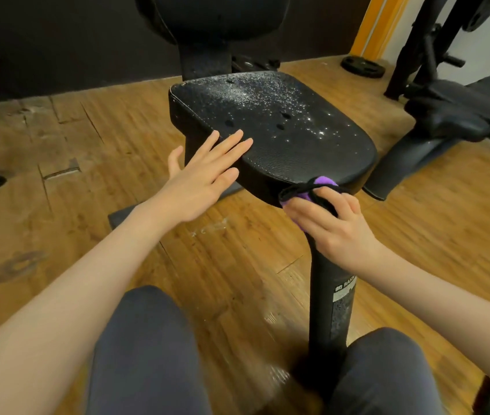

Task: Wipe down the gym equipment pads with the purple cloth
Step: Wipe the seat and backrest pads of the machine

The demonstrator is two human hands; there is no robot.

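- Seat pad (282, 139) speckled with droplets; scuffed wood floor (58, 139), dark wall behind.
- Left hand (202, 178) laid flat, fingers straight, on pad's left edge.
- Purple cloth (320, 187) gripped by right hand (333, 226) at pad's near edge.

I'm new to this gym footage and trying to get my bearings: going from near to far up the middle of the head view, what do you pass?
Knees → black post → right hand gripping the purple cloth → seat pad, speckled with droplets → back pad.
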